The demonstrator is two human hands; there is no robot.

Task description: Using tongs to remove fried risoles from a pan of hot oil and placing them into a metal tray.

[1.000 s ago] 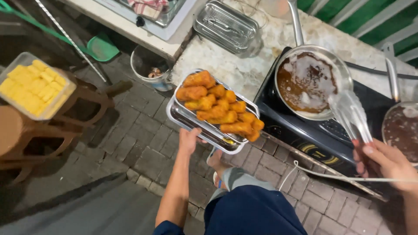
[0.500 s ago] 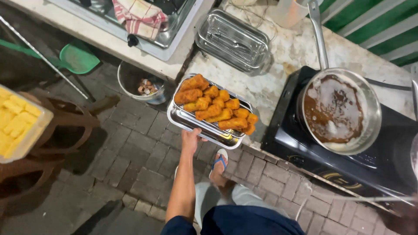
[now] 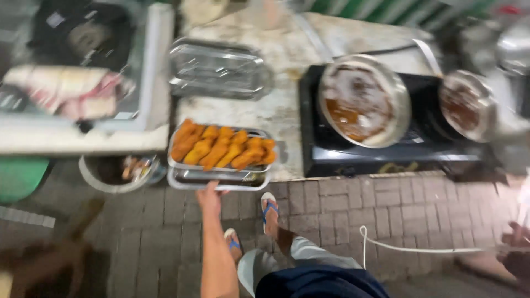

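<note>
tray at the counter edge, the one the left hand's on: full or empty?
Full. The metal tray holds a single packed layer of golden fried pieces across its rack; the left hand grips its near rim.

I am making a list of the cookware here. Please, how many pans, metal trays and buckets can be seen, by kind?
Pans with brown liquid on the stove: 2
Metal trays: 2, one with fried pieces at the left hand, one empty
Buckets: 1
Total: 5
</note>
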